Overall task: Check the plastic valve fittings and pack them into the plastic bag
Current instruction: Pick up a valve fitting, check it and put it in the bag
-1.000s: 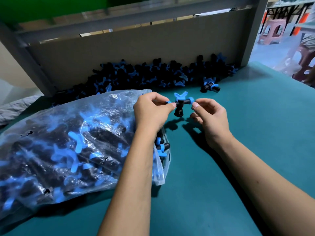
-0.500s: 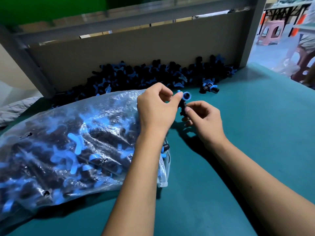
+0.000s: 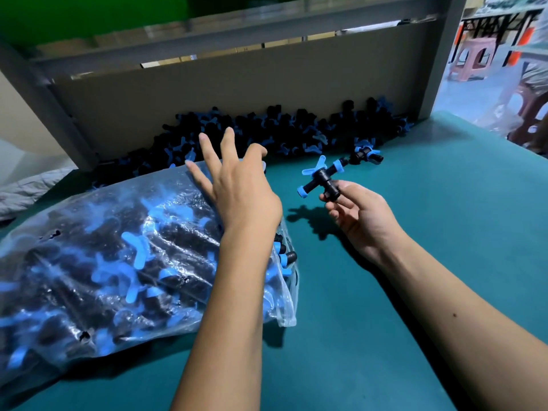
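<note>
My right hand (image 3: 360,215) pinches a black valve fitting (image 3: 320,178) with blue end caps and a blue wing handle, held above the table right of centre. My left hand (image 3: 237,185) hovers over the upper right part of the clear plastic bag (image 3: 89,262), fingers spread and empty. The bag lies on its side at the left, stuffed with black and blue fittings, its mouth facing right with a few fittings (image 3: 286,256) poking out. A long pile of loose fittings (image 3: 281,132) lies along the back board, and one stray fitting (image 3: 366,155) sits just in front of it.
The green table top (image 3: 415,292) stretches to the right and front. A grey cardboard back board (image 3: 237,93) and metal frame posts close off the rear. Stools and another table stand beyond the right edge.
My left hand let go of the fitting and moved left over the bag with fingers spread. My right hand now holds the fitting alone and has shifted slightly right.
</note>
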The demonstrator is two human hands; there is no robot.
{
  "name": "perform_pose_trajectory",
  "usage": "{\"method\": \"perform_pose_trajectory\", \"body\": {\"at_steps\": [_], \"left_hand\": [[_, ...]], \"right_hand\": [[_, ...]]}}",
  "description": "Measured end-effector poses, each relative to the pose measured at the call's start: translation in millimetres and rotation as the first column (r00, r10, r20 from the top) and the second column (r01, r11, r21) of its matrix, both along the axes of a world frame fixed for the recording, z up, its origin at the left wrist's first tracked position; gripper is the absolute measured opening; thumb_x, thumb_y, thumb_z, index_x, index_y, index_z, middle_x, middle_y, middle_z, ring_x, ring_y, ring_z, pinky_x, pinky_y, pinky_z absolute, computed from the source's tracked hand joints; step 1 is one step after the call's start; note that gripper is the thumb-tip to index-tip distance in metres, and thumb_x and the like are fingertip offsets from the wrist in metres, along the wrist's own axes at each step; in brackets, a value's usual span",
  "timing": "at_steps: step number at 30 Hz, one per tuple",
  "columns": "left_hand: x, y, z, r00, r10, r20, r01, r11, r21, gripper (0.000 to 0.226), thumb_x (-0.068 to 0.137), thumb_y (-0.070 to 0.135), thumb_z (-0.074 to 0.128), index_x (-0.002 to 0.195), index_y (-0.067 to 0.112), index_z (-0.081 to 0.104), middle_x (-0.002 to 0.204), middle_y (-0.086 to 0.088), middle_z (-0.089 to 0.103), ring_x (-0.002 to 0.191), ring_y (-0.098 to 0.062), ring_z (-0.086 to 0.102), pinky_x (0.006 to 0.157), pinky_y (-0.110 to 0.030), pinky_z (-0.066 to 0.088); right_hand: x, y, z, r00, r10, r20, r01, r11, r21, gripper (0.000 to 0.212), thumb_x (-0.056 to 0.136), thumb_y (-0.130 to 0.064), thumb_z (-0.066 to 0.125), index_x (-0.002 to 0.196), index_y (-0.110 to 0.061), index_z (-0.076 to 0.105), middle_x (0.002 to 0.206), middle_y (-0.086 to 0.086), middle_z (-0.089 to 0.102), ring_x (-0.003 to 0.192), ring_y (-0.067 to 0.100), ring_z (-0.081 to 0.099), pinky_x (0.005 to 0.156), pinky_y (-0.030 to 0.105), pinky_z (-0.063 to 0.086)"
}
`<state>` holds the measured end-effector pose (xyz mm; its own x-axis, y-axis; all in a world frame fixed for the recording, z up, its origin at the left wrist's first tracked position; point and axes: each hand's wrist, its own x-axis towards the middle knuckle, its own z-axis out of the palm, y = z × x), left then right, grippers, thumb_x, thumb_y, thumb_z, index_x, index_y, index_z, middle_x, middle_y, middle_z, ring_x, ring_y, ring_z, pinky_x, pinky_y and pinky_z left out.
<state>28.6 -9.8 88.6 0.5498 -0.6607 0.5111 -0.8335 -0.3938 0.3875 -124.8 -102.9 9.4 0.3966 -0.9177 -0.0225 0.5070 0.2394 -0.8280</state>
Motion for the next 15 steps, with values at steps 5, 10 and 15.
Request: {"method": "perform_pose_trajectory", "body": {"at_steps": [5,10,15], "left_hand": [[2,4,15,0.959,-0.193,-0.206,0.154,0.97,-0.19,0.068,0.072,-0.022,0.043,0.118,0.024,0.065,0.164,0.002,0.034,0.159,-0.024,0.005,0.128,-0.044,-0.003],[-4,4,22,0.921,-0.312,-0.232,0.232,0.92,-0.317,0.073,0.069,-0.027,0.037,0.119,0.016,0.068,0.154,-0.001,0.048,0.155,-0.024,0.023,0.125,-0.044,0.019],[-8,8,29,0.908,-0.339,-0.245,0.232,0.895,-0.38,0.073,0.066,-0.027,0.031,0.115,0.011,0.07,0.145,0.0,0.056,0.152,-0.02,0.029,0.124,-0.041,0.021]], "right_hand": [[6,11,-3,0.96,-0.067,-0.271,-0.03,0.94,-0.34,0.016,0.083,-0.005,0.079,0.094,-0.018,0.078,0.086,0.01,0.074,0.066,0.018,0.062,0.057,0.023,0.052],[27,29,3,0.912,-0.048,-0.407,-0.184,0.839,-0.513,0.02,0.081,-0.007,0.082,0.094,-0.021,0.078,0.084,0.008,0.077,0.067,0.019,0.066,0.066,0.036,0.058],[59,57,25,0.93,0.006,-0.368,-0.253,0.737,-0.627,0.021,0.08,0.001,0.077,0.078,-0.019,0.074,0.079,-0.001,0.076,0.072,0.01,0.065,0.065,0.034,0.057]]}}
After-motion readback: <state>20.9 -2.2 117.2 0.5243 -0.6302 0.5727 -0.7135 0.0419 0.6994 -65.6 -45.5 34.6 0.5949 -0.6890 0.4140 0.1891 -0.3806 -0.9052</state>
